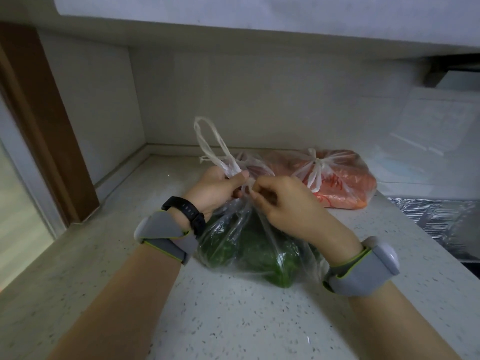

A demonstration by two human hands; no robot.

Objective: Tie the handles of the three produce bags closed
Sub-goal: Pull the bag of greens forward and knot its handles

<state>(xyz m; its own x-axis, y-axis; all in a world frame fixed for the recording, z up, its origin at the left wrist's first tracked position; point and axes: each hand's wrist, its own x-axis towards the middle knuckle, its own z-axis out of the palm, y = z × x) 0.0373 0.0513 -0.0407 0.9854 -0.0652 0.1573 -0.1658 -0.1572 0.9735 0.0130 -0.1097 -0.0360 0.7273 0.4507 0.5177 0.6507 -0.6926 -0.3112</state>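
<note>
on the speckled counter [233,320], both hands pinch the handles [207,141] of the green-produce bag [249,245]: left hand [215,189], right hand [283,203]. the carrot bag [337,178] (already knotted) lies just behind.

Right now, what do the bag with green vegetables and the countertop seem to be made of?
The bag with green vegetables looks like thin clear plastic film: the greens show through it, and it wrinkles and glints. The countertop seems to be pale stone or a stone-like composite with a matte finish, judging by its fine dark speckles; which one, I cannot tell.
</note>
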